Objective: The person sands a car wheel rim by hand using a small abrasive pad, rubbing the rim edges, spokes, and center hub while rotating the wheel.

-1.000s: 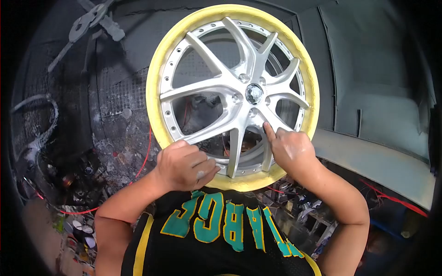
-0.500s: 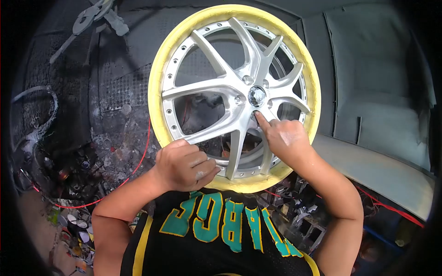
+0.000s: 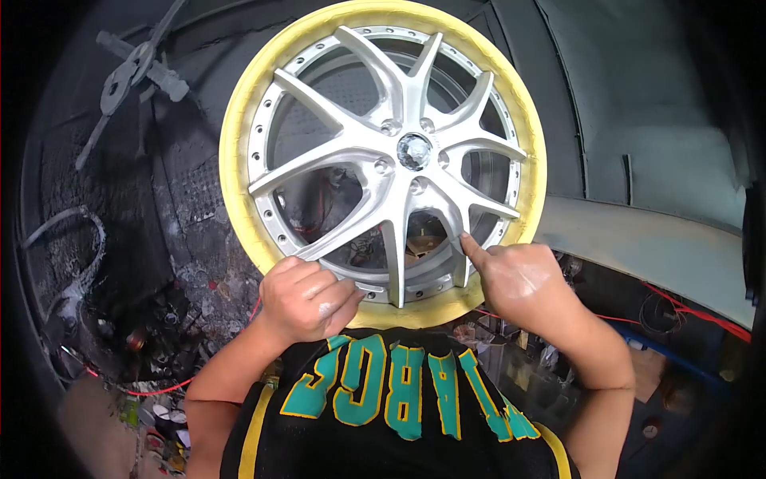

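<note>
A silver alloy wheel rim (image 3: 396, 231) with Y-shaped spokes and a yellow-covered outer lip (image 3: 239, 160) stands tilted in front of me. A faceted, shiny center cap (image 3: 414, 152) sits in its hub, ringed by several lug holes. My left hand (image 3: 307, 299) is closed around the lower left edge of the wheel, its fingers folded and the thumb toward the inside. My right hand (image 3: 519, 279) is at the lower right, its index finger stretched out and touching a spoke. Its other fingers are curled and partly hidden; no object shows in it. Pale dust marks both hands.
Grey-coated metal parts (image 3: 132, 76) hang at the upper left. A grey hose (image 3: 100, 231) is at the left, and red hoses (image 3: 702, 315) run on both sides. A pale panel (image 3: 638, 243) slopes at the right. Cluttered debris lies below.
My right index finger has moved from beside the center cap down and right along a spoke. The wheel has shifted left in view and turned slightly; my left hand still grips its edge.
</note>
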{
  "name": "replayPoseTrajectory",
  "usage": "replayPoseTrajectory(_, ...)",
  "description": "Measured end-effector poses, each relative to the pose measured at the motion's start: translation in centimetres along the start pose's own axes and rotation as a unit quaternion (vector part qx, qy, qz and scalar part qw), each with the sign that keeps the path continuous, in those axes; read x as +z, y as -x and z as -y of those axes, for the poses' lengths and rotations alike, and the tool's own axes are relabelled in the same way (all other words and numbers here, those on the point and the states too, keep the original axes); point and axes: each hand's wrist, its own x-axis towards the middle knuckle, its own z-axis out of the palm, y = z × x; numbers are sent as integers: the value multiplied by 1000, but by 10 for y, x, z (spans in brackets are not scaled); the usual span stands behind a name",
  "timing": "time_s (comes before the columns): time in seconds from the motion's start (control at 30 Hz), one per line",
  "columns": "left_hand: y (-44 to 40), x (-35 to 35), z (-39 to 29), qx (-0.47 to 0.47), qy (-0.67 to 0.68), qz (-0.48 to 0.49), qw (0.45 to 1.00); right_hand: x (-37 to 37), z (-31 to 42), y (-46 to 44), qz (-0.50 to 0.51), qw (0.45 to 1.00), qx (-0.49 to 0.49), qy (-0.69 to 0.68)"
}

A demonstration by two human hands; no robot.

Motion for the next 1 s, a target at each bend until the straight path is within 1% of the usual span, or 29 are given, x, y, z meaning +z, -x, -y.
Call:
replayPoseTrajectory(0.03, -1, -1, 0, -4, -2, 3, 1000, 4, 2, 9, -102, 993, -19, -50)
replayPoseTrajectory(0.07, -2, -2, 1, -8, -4, 6, 1000, 10, 8, 12, -135, 986, -3, -102)
replayPoseTrajectory(0.2, -6, -3, -2, -5, 5, 21, 1000, 51, 26, 18, -186, 954, 45, -233)
replayPoseTrajectory(0.23, -7, -3, -2, 2, 8, 26, 1000, 56, 30, 20, -188, 952, 52, -238)
replayPoseTrajectory(0.3, -8, -2, -1, -14, -13, 40, 999, 63, 34, 20, -174, 923, 123, -322)
replayPoseTrajectory(0.33, -8, -1, -1, -15, -11, 39, 999, 68, 33, 19, -174, 911, 113, -357)
replayPoseTrajectory(0.37, -9, 1, -1, -12, -12, 45, 999, 71, 33, 14, -176, 908, 113, -363)
replayPoseTrajectory(0.43, -9, -2, -3, -17, -22, 74, 997, 77, 39, 6, -221, 891, 107, -382)
replayPoseTrajectory(0.5, -10, 0, -5, -16, -29, 86, 996, 86, 40, -9, -218, 892, 111, -380)
replayPoseTrajectory(0.57, -10, 2, -6, -21, -25, 83, 996, 99, 38, -29, -329, 871, 84, -355)
replayPoseTrajectory(0.6, -11, 2, -8, -21, -26, 87, 996, 97, 36, -36, -309, 877, 106, -353)
replayPoseTrajectory(0.7, -7, 6, -10, -18, -25, 90, 995, 108, 36, -56, -321, 862, 118, -373)
replayPoseTrajectory(0.73, -6, 8, -12, -18, -25, 88, 996, 105, 40, -58, -333, 846, 113, -401)
replayPoseTrajectory(0.83, -8, 10, -17, -19, -18, 85, 996, 113, 44, -89, -348, 833, 90, -420)
replayPoseTrajectory(0.87, -7, 13, -17, -14, -17, 76, 997, 105, 37, -91, -304, 846, 74, -432)
replayPoseTrajectory(0.9, -7, 13, -19, -9, -18, 79, 997, 103, 39, -88, -307, 843, 76, -435)
replayPoseTrajectory(0.97, -8, 11, -22, -12, -39, 90, 995, 101, 43, -79, -268, 861, 44, -430)
replayPoseTrajectory(1.0, -7, 11, -21, -10, -37, 92, 995, 99, 46, -70, -249, 858, 41, -446)
